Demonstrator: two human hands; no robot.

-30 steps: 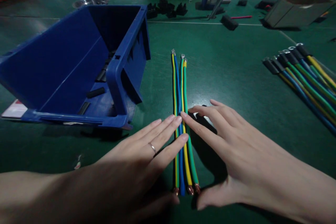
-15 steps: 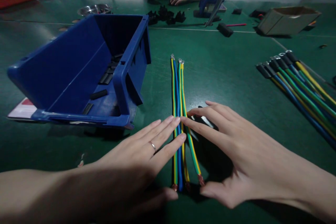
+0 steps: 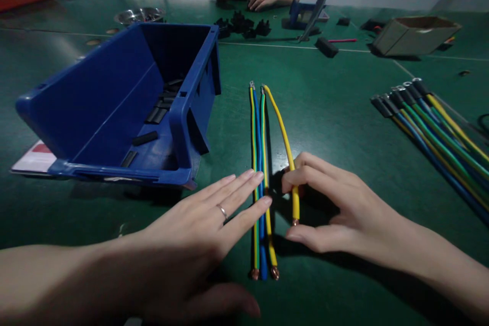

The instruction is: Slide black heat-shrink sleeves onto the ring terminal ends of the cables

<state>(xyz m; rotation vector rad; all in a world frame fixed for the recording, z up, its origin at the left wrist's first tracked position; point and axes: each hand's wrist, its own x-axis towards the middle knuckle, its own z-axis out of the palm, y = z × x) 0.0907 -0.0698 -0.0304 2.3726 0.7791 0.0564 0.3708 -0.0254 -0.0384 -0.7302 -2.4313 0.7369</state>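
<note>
The left hand (image 3: 217,219) lay flat, grip released, fingertips across three wires (image 3: 259,132) on the worktop (image 3: 332,91). The right hand (image 3: 324,198) had its grip closed on the yellow wire (image 3: 282,127), thumb at the copper end, just right of the three. The bin (image 3: 103,97), holding black tubes (image 3: 145,138), stood left; a wire bundle (image 3: 439,125) lay well apart, right

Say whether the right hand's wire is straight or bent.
Bent: the yellow wire curves from its far end toward the right hand.
</note>
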